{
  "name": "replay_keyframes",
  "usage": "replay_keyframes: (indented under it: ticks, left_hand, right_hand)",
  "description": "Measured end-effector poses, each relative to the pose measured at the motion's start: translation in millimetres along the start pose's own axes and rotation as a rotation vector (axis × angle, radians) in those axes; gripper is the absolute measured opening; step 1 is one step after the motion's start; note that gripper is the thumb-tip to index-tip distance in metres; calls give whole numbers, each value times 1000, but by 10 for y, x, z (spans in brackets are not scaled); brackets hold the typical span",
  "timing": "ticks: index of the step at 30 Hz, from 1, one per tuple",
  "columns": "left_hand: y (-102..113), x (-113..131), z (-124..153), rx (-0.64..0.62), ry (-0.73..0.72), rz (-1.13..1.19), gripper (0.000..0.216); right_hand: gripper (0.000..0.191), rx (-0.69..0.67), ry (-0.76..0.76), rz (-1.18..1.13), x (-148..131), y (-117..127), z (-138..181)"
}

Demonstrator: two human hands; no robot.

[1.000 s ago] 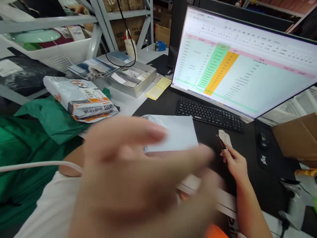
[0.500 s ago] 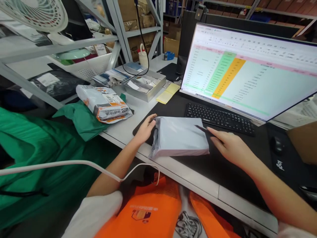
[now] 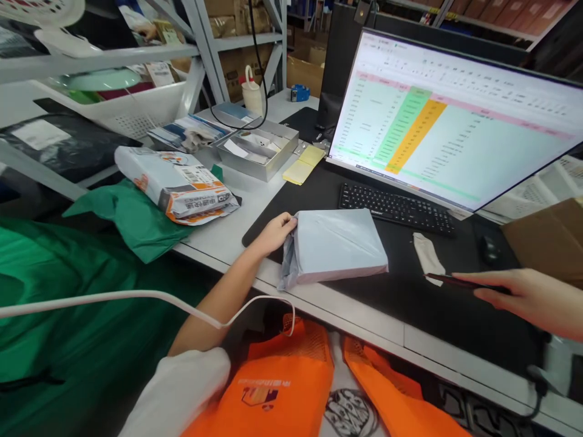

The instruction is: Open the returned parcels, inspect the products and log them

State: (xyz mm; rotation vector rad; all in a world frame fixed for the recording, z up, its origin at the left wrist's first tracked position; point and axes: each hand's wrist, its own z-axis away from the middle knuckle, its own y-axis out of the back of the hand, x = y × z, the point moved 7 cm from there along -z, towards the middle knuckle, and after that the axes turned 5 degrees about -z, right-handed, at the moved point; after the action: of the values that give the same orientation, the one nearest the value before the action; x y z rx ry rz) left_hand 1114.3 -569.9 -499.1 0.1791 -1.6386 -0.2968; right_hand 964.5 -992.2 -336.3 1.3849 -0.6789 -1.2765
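A box-shaped parcel in pale grey plastic wrap (image 3: 339,240) lies flat at the front edge of the desk, with a thin diagonal line across its top. My left hand (image 3: 276,233) is closed on its left side, where the wrap is loose and crumpled. Well to the right of the parcel, my right hand (image 3: 523,294) holds a slim dark pointed tool (image 3: 460,281), its tip towards the left. The kind of tool I cannot make out. Under that tip lies a whitish strip (image 3: 427,255) on the black desk mat (image 3: 401,303).
Behind the parcel stand a keyboard (image 3: 396,209) and a monitor (image 3: 446,127). A mouse (image 3: 489,249) and cardboard box (image 3: 546,240) are at right. Leftward are a printed parcel (image 3: 182,182), an open grey box (image 3: 262,152) and yellow notes (image 3: 304,164). A white cable (image 3: 150,295) hangs in front.
My right hand has moved from the parcel's right side far to the right, with the dark tool still in it. My left hand has shifted onto the parcel's left edge and closed there.
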Motion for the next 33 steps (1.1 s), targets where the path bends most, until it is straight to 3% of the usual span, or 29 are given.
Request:
replay_keyframes:
  ticks: [1, 2, 4, 6, 8, 11, 14, 17, 20, 22, 25, 28, 30, 33]
  left_hand:
    - [-24, 27, -38, -103, -27, -4, 38]
    - [-58, 62, -77, -215, -68, -23, 38]
    - [-124, 138, -148, -396, -164, -87, 43]
    - [-147, 200, -209, -462, -220, -141, 50]
    - [-149, 269, -192, -487, -236, -175, 54]
    - [-119, 432, 101, -503, -254, -253, 49]
    - [-155, 696, 692, -462, -359, -353, 48]
    - [-455, 947, 1356, -504, -542, -459, 46]
    - [-765, 1062, 1708, -529, -680, -533, 41]
    - [-755, 1121, 1681, -364, -750, -493, 39]
    - [-521, 1149, 1489, -6, -843, -430, 33]
    - [-440, 1077, 1311, 85, -896, -408, 32]
    - [-403, 991, 1199, 102, -844, -349, 24]
    - [-297, 862, 1056, 123, -680, -216, 20]
  right_hand:
    - [31, -35, -118, -120, 254, -1, 244]
    - [34, 31, -254, -225, 438, 3, 434]
    - [46, 243, -434, -476, 504, -150, 613]
    - [61, 463, -420, -850, 246, -516, 508]
    - [59, 604, -351, -1222, -85, -961, 221]
    - [49, 713, -210, -1456, -404, -1307, -309]
    - [50, 789, -119, -1292, -384, -1103, -806]
    - [53, 578, -63, -987, -357, -687, -1310]
    - [49, 398, 68, -482, -599, -264, -1528]
    - [48, 313, 130, -111, -907, -137, -1504]
    - [50, 200, 161, 229, -1403, -214, -1387]
    - [54, 88, 186, 424, -1671, -402, -1216]
    - [54, -7, 146, 452, -1531, -449, -935]
    - [51, -122, -9, 289, -801, -381, -106]
